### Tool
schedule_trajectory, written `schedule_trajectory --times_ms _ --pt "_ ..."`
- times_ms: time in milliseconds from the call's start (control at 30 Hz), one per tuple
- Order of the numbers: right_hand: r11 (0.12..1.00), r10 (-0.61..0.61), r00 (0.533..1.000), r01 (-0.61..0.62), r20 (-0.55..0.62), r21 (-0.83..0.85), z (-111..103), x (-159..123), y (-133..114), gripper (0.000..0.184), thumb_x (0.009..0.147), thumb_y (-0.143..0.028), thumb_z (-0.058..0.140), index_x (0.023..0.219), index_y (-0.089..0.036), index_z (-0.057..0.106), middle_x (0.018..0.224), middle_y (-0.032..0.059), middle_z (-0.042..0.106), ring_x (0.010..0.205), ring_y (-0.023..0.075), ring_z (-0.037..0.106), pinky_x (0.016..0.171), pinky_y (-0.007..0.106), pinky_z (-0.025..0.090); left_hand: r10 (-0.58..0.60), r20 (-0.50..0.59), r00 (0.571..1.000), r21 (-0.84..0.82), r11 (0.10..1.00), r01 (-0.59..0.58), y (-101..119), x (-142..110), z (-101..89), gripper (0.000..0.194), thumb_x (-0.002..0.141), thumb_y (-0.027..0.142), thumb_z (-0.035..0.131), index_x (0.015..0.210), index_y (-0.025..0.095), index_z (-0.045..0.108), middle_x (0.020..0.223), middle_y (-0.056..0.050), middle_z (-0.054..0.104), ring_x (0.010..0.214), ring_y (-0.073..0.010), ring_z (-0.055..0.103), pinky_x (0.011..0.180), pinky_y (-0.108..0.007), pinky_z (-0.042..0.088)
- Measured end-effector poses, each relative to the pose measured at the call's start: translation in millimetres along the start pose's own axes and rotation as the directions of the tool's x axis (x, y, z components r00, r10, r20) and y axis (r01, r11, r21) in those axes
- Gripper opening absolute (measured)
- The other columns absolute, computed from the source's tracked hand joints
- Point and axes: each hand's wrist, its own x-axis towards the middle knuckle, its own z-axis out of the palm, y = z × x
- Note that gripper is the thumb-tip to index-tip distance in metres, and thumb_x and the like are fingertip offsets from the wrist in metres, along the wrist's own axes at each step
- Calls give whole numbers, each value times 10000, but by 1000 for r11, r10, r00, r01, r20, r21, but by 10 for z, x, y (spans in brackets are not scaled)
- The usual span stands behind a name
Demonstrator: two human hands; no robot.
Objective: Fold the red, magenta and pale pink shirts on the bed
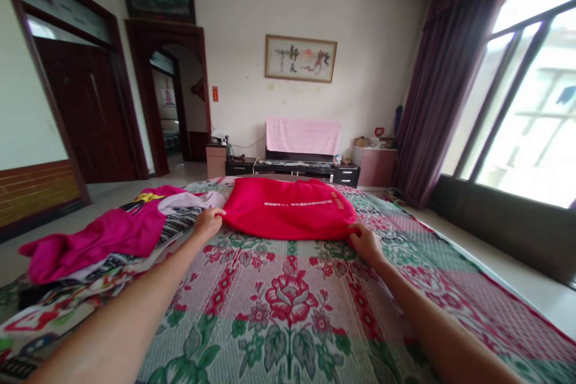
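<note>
A bright red cloth item [288, 219] with a line of small pale printing is spread across the far part of a flower-patterned cover [288, 348]; its exact kind is unclear. My left hand [209, 223] pinches its near left corner. At the near right corner, my right hand [366, 242] grips the same cloth, fingers closed on the edge. The near edge runs fairly straight between both hands, and the cloth looks slightly puffed in the middle.
To the left lies a heap of clothes with a magenta garment [108, 234] on top. Beyond the cover stand a low black cabinet [240, 168] and a screen draped with a pink cloth [303, 135]. A purple curtain [450, 84] hangs by the window at right.
</note>
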Motion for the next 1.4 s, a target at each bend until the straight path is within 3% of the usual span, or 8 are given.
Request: schedule_trajectory --times_ms 133,333,433,567,800,1000,1267,1400 --pt "999 -20 999 18 -33 -44 -52 -53 39 305 724 -253 469 929 -217 692 906 60 723 874 233 649 821 309 462 -40 -21 999 52 998 41 -97 -164 48 297 659 144 505 773 265 751 727 4 733 742 -186 668 683 -230 495" --pt "1000 -5 985 0 -172 -29 -229 -144 -47 342 752 -266 405 942 -180 677 973 117 696 898 243 622 826 319 444 -91 -91 992 14 996 92 -219 -355 -30 313 693 138 476 823 249 739 791 -3 741 801 -196 671 705 -246 491" --pt "999 8 990 -12 -142 -30 -303 -268 -102 328 762 -293 406 933 -208 674 909 90 705 859 243 626 788 310 442 -112 -106 988 -21 994 110 -270 -505 -76 327 731 135 447 850 241 732 883 -13 746 847 -201 671 725 -258 489" --pt "999 -19 992 15 -128 -30 -395 -459 -123 318 759 -282 389 889 -207 669 876 88 706 819 243 627 762 307 437 -141 -31 989 -5 990 141 -333 -696 -149 326 772 169 433 869 240 736 862 -26 746 799 -216 672 673 -275 482" --pt "982 -159 982 147 -99 -118 -550 -683 -47 255 744 -251 413 798 -220 659 805 67 701 771 223 621 734 291 424 -41 -4 999 90 995 41 -435 -854 -269 340 769 168 421 869 246 737 936 -12 750 889 -189 673 741 -239 467" --pt "955 -281 954 267 -101 -133 -626 -780 48 237 728 -248 422 752 -209 654 739 52 691 694 199 614 663 272 410 -47 21 999 184 982 42 -448 -992 -362 357 779 170 407 898 248 735 949 -3 745 875 -182 667 738 -243 458" --pt "967 -255 959 254 -126 -19 -834 -919 -23 229 702 -273 421 706 -200 638 625 25 639 599 176 572 621 270 399 -41 106 994 197 980 19 -434 -1151 -407 363 802 175 399 925 252 732 936 -12 741 918 -193 662 789 -261 462" --pt "954 -287 958 285 8 92 -995 -938 -111 198 675 -290 404 611 -199 567 564 3 562 566 149 508 594 260 388 -57 126 990 208 978 30 -418 -1199 -436 371 804 164 393 933 238 733 942 -29 742 899 -207 666 784 -281 468"
